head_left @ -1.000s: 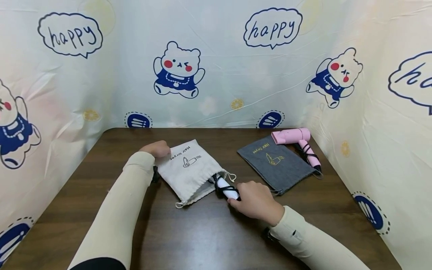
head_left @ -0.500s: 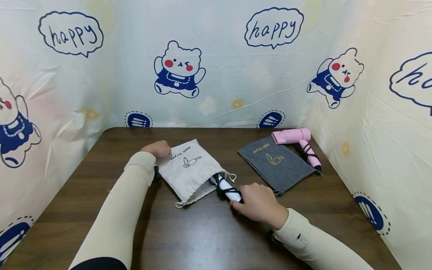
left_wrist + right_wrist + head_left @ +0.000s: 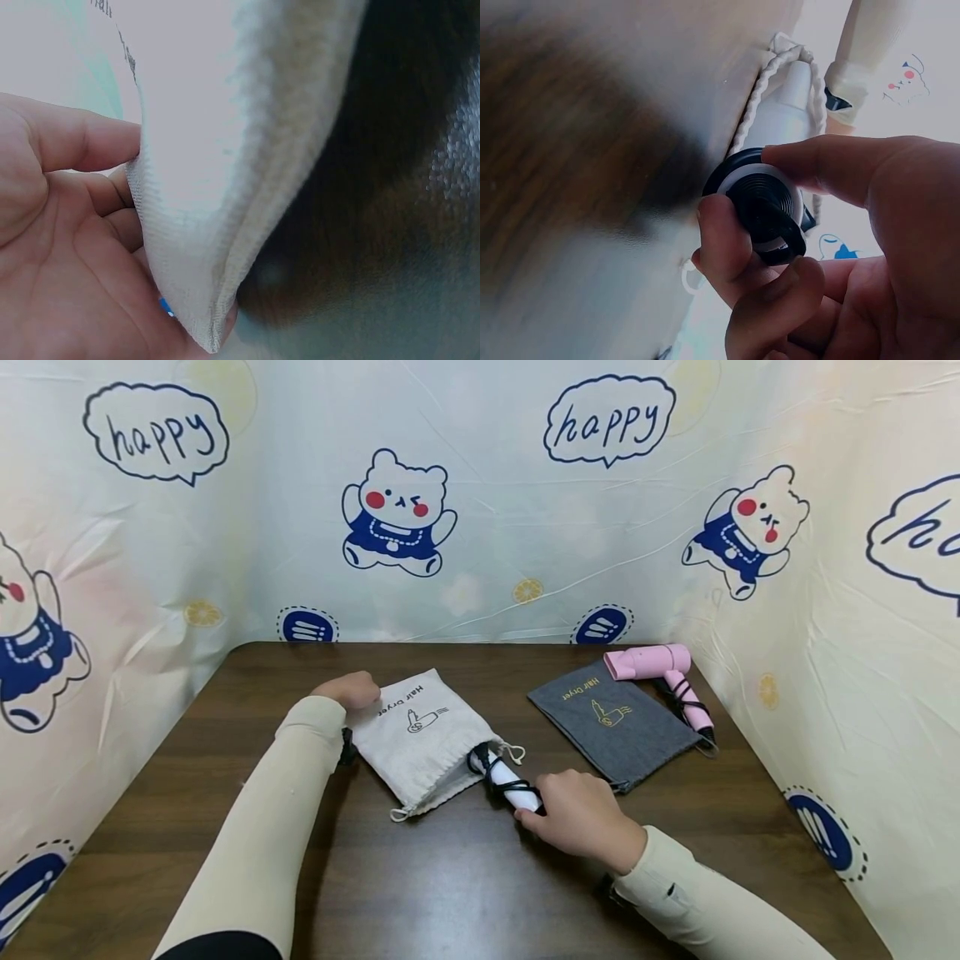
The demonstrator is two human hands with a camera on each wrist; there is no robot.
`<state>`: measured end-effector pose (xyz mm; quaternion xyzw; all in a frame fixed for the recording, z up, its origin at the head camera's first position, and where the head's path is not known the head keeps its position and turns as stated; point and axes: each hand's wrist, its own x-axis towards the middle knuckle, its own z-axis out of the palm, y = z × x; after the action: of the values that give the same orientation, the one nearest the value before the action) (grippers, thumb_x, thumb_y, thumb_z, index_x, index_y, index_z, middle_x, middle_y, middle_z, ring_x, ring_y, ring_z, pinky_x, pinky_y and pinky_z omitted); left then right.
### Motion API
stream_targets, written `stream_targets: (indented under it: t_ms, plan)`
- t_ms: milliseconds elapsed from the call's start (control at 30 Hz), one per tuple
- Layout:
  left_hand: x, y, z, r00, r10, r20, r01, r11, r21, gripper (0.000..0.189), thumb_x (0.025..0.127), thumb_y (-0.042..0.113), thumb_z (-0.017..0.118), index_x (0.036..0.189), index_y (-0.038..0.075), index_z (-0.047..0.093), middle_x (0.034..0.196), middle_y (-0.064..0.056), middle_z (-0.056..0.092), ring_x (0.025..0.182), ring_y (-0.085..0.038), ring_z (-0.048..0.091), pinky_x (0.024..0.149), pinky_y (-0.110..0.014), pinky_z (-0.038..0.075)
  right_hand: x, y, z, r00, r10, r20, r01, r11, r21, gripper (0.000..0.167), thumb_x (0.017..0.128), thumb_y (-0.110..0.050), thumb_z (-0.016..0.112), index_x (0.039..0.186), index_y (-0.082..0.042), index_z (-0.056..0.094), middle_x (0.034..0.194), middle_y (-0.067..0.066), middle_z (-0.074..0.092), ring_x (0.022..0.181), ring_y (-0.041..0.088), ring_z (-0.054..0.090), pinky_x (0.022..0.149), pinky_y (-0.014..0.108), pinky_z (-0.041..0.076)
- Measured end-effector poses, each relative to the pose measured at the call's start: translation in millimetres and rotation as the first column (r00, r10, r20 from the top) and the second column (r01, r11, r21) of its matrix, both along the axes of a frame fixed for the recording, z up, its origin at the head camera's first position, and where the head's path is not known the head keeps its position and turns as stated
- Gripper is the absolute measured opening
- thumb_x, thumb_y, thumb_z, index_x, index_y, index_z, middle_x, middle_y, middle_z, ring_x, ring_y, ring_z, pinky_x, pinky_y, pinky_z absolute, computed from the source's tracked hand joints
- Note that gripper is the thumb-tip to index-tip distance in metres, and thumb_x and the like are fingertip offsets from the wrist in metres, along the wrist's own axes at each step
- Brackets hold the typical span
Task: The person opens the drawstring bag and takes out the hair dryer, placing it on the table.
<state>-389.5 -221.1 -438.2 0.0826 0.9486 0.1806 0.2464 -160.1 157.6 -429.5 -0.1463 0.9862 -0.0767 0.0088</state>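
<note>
A white drawstring bag point(image 3: 420, 735) printed "Hair Dryer" lies on the table, its mouth facing the near right. My left hand point(image 3: 352, 691) pinches the bag's far left corner; in the left wrist view the thumb point(image 3: 90, 141) presses on the cloth with fingers behind it. Out of the mouth sticks the white handle of a hair dryer point(image 3: 517, 797), black cord wound around it. My right hand point(image 3: 583, 818) grips the handle's end, and the right wrist view shows thumb and fingers curled around its black-ringed base point(image 3: 761, 199). The dryer's head is hidden in the bag.
A grey drawstring bag point(image 3: 611, 722) with yellow print lies flat at the right. A pink hair dryer point(image 3: 648, 662) with its cord wrapped rests at that bag's far right edge. A patterned curtain point(image 3: 495, 527) closes off the back and sides of the brown table point(image 3: 435, 893).
My right hand has shifted slightly right and toward me, drawing the dryer's handle a little farther out of the bag. The left hand keeps its place on the corner.
</note>
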Motion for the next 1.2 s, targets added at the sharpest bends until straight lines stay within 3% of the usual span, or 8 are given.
stream_targets:
  t_ms: [367,867,1200]
  plan:
    - [-0.6,1.6,-1.2,1.000,0.027,0.009,-0.027,1.000,0.000,0.059,0.101,0.019,0.034,0.150,-0.014,0.037,0.153,-0.035,0.042,0.121,-0.039,0.051,0.111,-0.059,0.042,4.6,3.5,-0.2,0.999,0.021,-0.035,-0.021,1.000,0.003,0.039,0.085,-0.055,0.076,0.069,-0.024,0.058,0.061,-0.008,0.051,0.055,0.013,0.048,0.048,0.039,0.037]
    - [1.3,2.6,1.5,0.999,0.042,0.011,-0.042,0.999,0.002,0.058,0.101,0.020,0.037,0.149,-0.012,0.041,0.150,-0.032,0.046,0.115,-0.038,0.051,0.107,-0.057,0.044,7.8,7.6,-0.3,1.000,0.007,-0.006,-0.007,1.000,-0.003,0.038,0.085,-0.054,0.076,0.070,-0.026,0.057,0.061,-0.008,0.052,0.055,0.014,0.049,0.048,0.040,0.037]
    - [1.5,4.5,1.6,0.998,0.049,0.031,-0.049,0.999,0.007,0.059,0.103,0.021,0.035,0.151,-0.013,0.037,0.152,-0.034,0.043,0.119,-0.039,0.051,0.110,-0.059,0.042,9.7,11.2,0.2,1.000,-0.004,0.014,0.004,1.000,-0.001,0.036,0.086,-0.054,0.076,0.075,-0.024,0.062,0.063,-0.007,0.054,0.058,0.014,0.051,0.050,0.040,0.039]
